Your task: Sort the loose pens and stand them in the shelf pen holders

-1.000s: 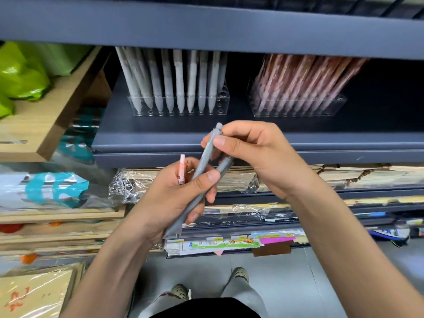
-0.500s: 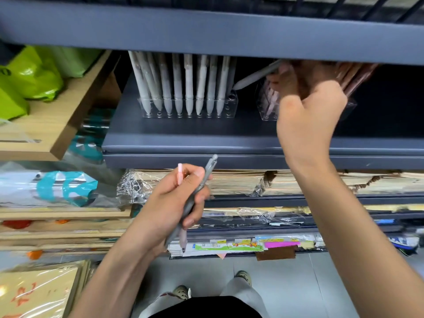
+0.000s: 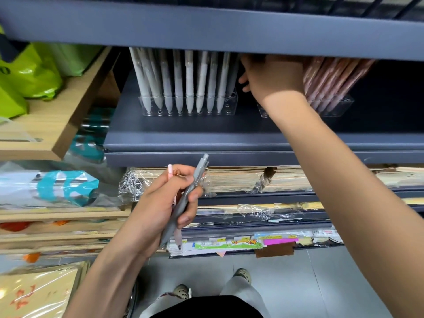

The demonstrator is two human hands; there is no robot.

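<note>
Across the left hand (image 3: pixel 156 210) slants a slim grey pen (image 3: pixel 197 172).

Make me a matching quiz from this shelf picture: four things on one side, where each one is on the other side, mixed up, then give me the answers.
Things
1. loose grey pen
2. row of pale grey pens
3. reddish-brown pens
4. green bag

Places
A. standing in the right clear holder
B. on the wooden shelf
C. in the grip of the left hand
D. standing in the left clear holder

Pairs: 1-C, 2-D, 3-A, 4-B.
</note>
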